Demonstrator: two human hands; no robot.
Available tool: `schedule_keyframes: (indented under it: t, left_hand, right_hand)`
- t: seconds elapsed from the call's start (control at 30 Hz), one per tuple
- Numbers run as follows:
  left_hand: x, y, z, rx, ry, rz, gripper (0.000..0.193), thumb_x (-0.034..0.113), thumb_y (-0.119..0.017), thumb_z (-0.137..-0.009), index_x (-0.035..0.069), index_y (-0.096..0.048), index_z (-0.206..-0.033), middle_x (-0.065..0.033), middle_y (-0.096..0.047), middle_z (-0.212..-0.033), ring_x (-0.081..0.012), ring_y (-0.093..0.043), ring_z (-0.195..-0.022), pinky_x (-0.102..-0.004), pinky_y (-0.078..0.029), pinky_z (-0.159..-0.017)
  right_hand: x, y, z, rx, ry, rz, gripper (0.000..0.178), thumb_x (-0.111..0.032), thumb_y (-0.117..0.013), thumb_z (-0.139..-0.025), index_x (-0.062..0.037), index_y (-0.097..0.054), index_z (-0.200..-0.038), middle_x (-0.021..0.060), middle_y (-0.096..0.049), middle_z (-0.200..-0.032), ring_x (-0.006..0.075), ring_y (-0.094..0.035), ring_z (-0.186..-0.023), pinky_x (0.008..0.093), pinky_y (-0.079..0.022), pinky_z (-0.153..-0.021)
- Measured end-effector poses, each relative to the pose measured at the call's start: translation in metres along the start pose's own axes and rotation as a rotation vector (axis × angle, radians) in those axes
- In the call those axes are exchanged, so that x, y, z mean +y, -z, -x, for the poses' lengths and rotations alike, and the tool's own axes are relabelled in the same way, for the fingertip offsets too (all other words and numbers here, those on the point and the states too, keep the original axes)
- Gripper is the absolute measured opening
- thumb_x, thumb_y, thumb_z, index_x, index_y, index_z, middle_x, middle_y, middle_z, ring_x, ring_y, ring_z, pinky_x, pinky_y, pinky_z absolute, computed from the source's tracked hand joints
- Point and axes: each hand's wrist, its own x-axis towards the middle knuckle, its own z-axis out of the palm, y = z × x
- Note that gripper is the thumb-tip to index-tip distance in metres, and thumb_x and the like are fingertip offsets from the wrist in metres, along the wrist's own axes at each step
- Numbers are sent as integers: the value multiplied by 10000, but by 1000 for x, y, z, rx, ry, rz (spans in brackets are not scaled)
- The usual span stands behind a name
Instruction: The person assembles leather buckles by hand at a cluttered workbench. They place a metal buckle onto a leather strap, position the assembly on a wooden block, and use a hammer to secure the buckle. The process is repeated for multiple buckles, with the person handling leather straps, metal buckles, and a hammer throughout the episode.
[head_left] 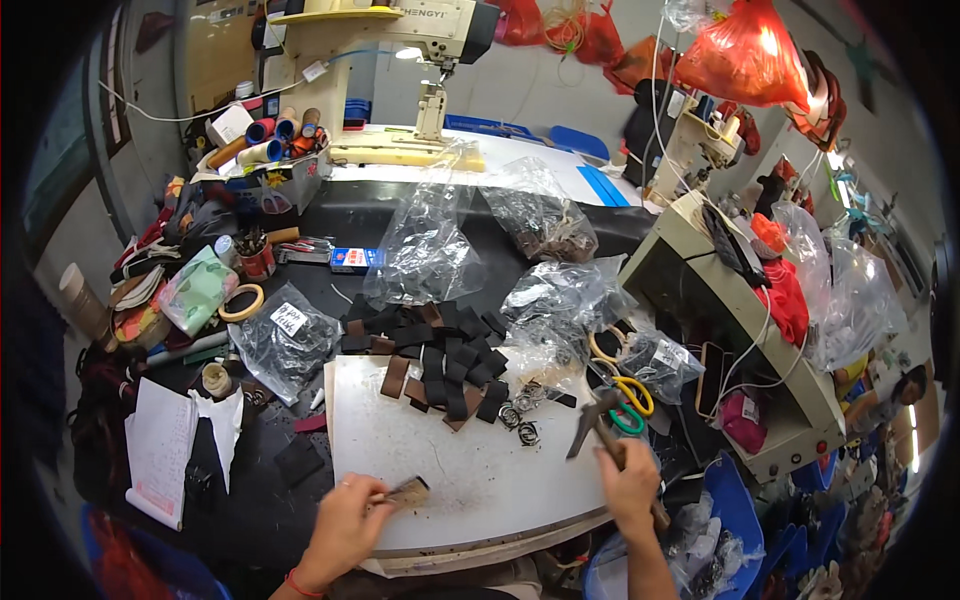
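My left hand (pixel 347 518) is closed in a pinch on a small brown strip (pixel 408 492), held low over the left part of a white board (pixel 480 465). What lies inside the pinch is partly hidden by the fingers. My right hand (pixel 630 485) is wrapped round the handle of a hammer (pixel 597 417), whose dark head points up and left at the board's right edge. A heap of black and brown strips (pixel 455 365) covers the board's far side. Beside the heap lie several metal rings (pixel 527 432).
Scissors with yellow and green handles (pixel 632 405) lie right of the board. Clear plastic bags (pixel 430 245) stand behind the heap. A notepad (pixel 162 450) lies at left, with a tape roll (pixel 216 379) nearby. Blue bins (pixel 735 520) flank the table; a sewing machine (pixel 430 110) stands at the back.
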Motion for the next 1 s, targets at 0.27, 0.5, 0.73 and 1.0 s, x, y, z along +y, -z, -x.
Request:
schedule_keyframes:
  t: [0.27,0.5,0.73,1.0]
  left_hand:
    - [-88,65,2,525,293,-158,163,71,-618,-867,-70,-638,-948,-109,-639,-715,-108,-569,-647,-286,-451,-593]
    - [-27,38,-13,191,206,162,189,64,-665,-809,-8,-683,-983,-127,-680,-836,-193,-649,-733,-297,-496,-633]
    - [-21,-12,-113,329,-278,-222,231,171,-714,-799,11,-645,-952,-148,-633,-944,-327,-609,-901,-398,-466,-799]
    - [-22,-24,-130,306,-259,-357,189,119,-695,-791,8,-641,-934,-135,-660,-859,-307,-633,-771,-399,-491,-702]
  right_hand:
    - [-15,-37,-41,-4,331,-159,284,-57,-677,-799,-11,-625,-1074,159,-622,-1059,344,-559,-999,424,-430,-883]
    - [-103,-85,-64,-222,638,-85,273,-39,-637,-817,-56,-637,-1089,127,-613,-1068,315,-537,-1039,400,-405,-897]
    - [-103,-54,-36,-293,348,-455,100,-9,-632,-809,-34,-632,-905,126,-620,-849,311,-593,-831,408,-451,-735]
    - [-136,-21,90,-709,787,-967,178,-2,-608,-792,-56,-632,-960,101,-638,-860,284,-612,-817,388,-472,-744]
